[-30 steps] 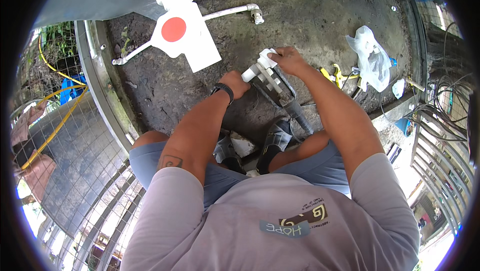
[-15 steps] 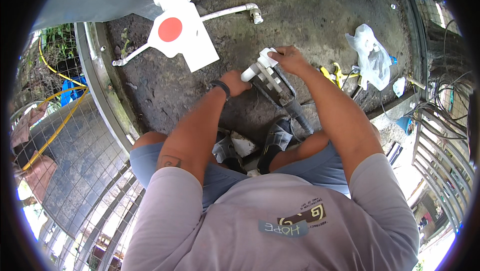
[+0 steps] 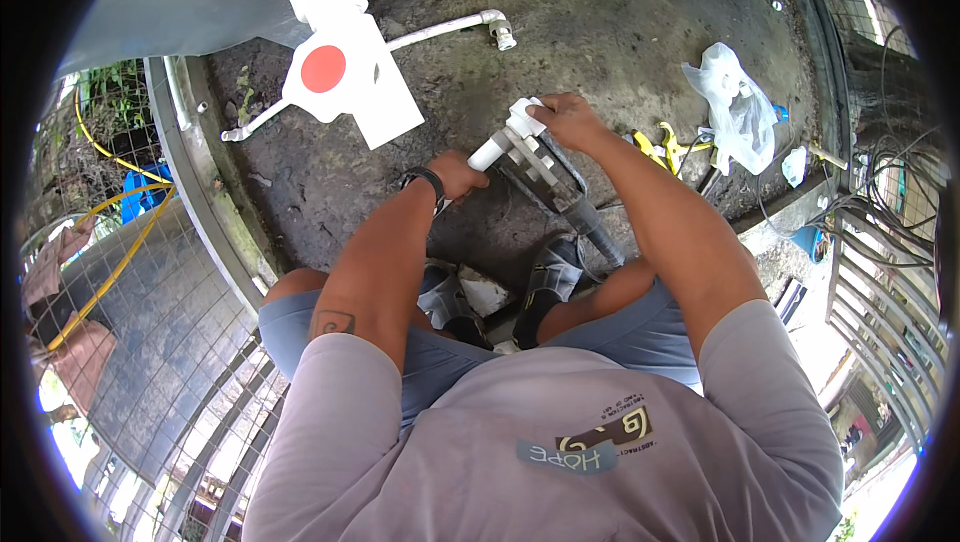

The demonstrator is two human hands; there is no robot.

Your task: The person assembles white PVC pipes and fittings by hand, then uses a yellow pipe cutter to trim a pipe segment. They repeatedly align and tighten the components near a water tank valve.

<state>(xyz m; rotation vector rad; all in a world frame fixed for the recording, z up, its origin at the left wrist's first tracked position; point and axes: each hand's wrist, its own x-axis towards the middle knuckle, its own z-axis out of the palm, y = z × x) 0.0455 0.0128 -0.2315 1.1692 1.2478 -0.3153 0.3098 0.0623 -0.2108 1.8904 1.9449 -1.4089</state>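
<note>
Pipe-fusion iron seen from here, head between hands: left hand curled around white pipe, right hand pinching white fitting opposite. Step appears to be heating both; next move likely calls for straight, even withdrawal.

Crumpled plastic bag rightward; wire mesh, perhaps pinkish cloth leftward.

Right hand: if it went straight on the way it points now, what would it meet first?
The right hand would probably meet the white fitting first, as its fingertips appear to be on it; exact depth is hard to judge from this view.
</note>
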